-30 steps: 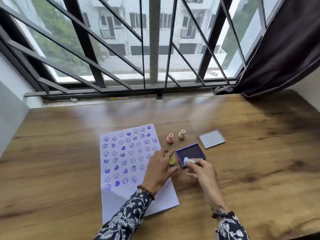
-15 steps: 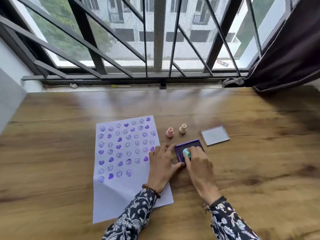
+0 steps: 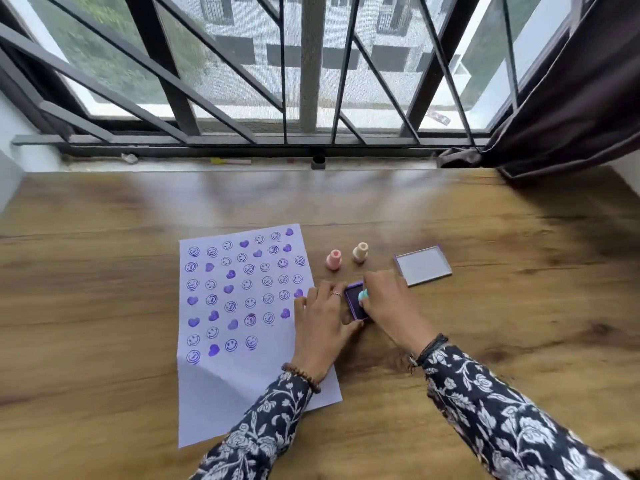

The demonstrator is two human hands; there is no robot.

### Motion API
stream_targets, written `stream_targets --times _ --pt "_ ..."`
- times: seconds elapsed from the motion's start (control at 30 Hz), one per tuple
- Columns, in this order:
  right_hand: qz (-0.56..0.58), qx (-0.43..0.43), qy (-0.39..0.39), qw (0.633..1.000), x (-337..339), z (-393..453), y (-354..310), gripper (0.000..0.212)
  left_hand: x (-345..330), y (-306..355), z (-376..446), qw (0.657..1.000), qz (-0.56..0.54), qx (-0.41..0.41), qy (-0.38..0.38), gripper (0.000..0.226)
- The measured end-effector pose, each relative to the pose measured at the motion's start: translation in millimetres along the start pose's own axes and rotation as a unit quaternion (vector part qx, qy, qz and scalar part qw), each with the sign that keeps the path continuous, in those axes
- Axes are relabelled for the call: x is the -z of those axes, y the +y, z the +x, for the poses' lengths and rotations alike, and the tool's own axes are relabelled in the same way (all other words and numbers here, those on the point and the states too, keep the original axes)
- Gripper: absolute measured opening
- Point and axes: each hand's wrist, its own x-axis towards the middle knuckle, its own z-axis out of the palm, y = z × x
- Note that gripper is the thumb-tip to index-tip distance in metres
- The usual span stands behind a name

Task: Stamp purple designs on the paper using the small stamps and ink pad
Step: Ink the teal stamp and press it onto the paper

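Observation:
A white paper (image 3: 242, 375) lies on the wooden table, its upper part filled with purple smileys and hearts. Right of it sits the open purple ink pad (image 3: 354, 303). My right hand (image 3: 391, 303) holds a small teal stamp (image 3: 363, 295) pressed down on the pad. My left hand (image 3: 320, 323) lies flat with fingers spread, over the paper's right edge and against the pad's left side. A yellow stamp seen earlier is hidden under that hand. A pink stamp (image 3: 334, 259) and a cream stamp (image 3: 360, 252) stand upright behind the pad.
The ink pad's lid (image 3: 423, 265) lies open-side up to the right of the stamps. A barred window runs along the table's far edge, and a dark curtain (image 3: 571, 98) hangs at the far right. Bare wooden table (image 3: 519, 323) stretches right of my hands.
My right hand moved the teal stamp from the pad's near corner onto the ink surface. My left hand slid right against the pad, covering the yellow stamp. The camera tilted down.

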Motion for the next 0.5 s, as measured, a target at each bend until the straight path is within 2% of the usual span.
stream_targets --times 0.07,0.13,0.2,0.3,0.4,0.5 --pt "-0.034 -0.004 0.026 0.999 -7 -8 -4 0.017 3 2 -2 1.0 0.003 -0.011 -0.019 0.068" --pt "-0.022 -0.029 0.075 0.997 -14 -21 -6 0.019 8 -2 -7 0.999 -0.009 -0.016 -0.046 0.081" --pt "0.048 -0.064 0.164 0.983 -19 -37 -12 0.016 18 -12 -19 0.998 -0.031 -0.028 -0.037 0.09" --pt "0.181 -0.083 0.267 0.943 -25 -61 -38 0.015 42 -42 -44 0.998 -0.018 -0.059 0.024 0.087" --pt "0.272 -0.045 0.245 0.929 -41 -76 -83 0.017 73 -88 -65 0.997 -0.007 -0.026 0.072 0.091" --pt "0.278 -0.037 0.166 0.946 -63 -83 -119 0.018 92 -129 -74 0.999 0.021 0.018 0.038 0.105"
